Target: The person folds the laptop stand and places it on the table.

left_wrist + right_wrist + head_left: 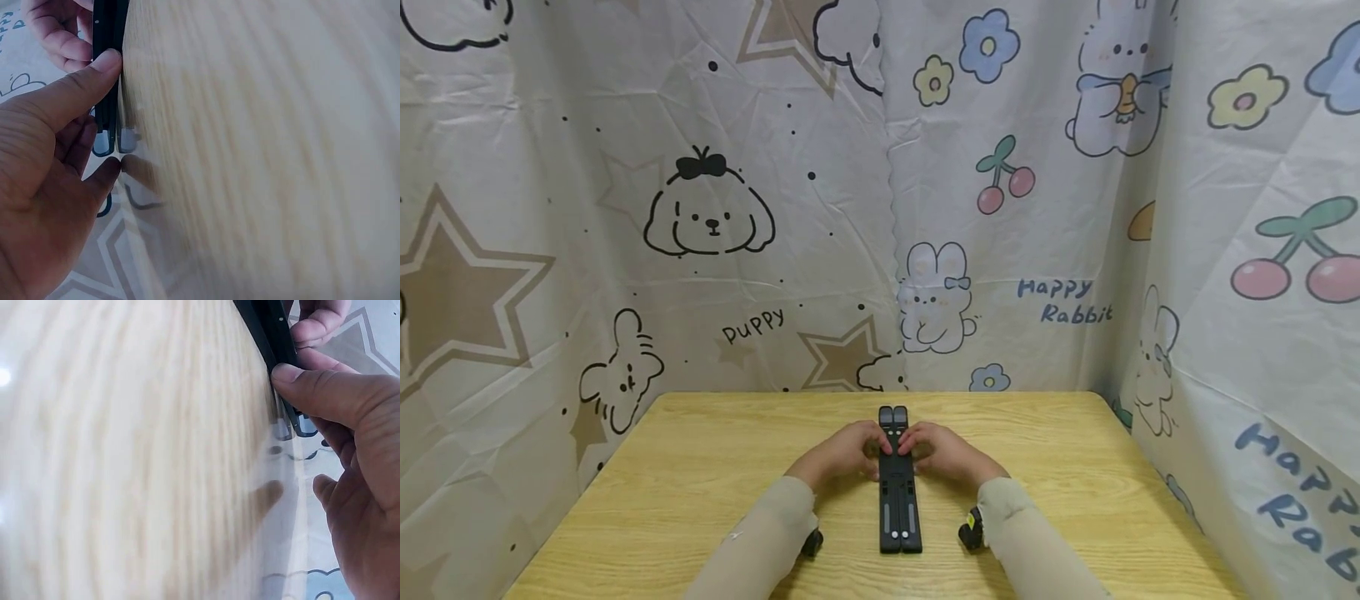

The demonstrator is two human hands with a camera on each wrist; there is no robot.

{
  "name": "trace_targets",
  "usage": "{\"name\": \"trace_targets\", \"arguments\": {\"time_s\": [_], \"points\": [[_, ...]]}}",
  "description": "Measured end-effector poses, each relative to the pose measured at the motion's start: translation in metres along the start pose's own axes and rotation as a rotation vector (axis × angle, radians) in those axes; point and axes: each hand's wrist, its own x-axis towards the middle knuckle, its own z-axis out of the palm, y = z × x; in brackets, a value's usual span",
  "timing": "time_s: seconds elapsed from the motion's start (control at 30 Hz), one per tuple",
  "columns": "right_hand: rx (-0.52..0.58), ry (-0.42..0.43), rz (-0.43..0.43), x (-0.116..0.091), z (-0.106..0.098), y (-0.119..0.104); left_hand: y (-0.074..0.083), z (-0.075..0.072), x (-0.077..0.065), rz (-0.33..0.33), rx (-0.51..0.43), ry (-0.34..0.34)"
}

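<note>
On the left, the left hand (844, 452) is laid against the side of a folded black stand (899, 500), its thumb (81, 87) pressed to the edge and its fingers curled round the bar. The stand lies lengthwise at the middle of the wooden table (700, 483), grey-tipped end pointing away. On the right, the right hand (942, 451) grips the opposite side the same way, thumb (312, 387) on the edge. For the two bars to be parted well, even outward pressure from both thumbs is probably called for, with the stand kept flat on the table.
</note>
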Motion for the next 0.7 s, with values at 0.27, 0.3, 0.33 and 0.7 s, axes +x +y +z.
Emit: {"name": "trace_targets", "arguments": {"time_s": [0.27,0.3,0.33,0.7], "points": [[-0.195,-0.037,-0.038,-0.004,-0.003,-0.015,0.007,0.000,-0.002,0.001,0.070,-0.026],[-0.227,-0.042,-0.050,-0.004,-0.003,-0.017,0.009,0.000,-0.003,0.006,0.081,-0.031],[-0.259,-0.043,-0.062,-0.005,-0.003,-0.018,0.011,-0.001,-0.004,0.003,0.092,-0.035],[-0.509,-0.002,-0.103,-0.020,0.000,-0.024,0.026,0.002,-0.020,-0.098,-0.029,-0.031]]}}
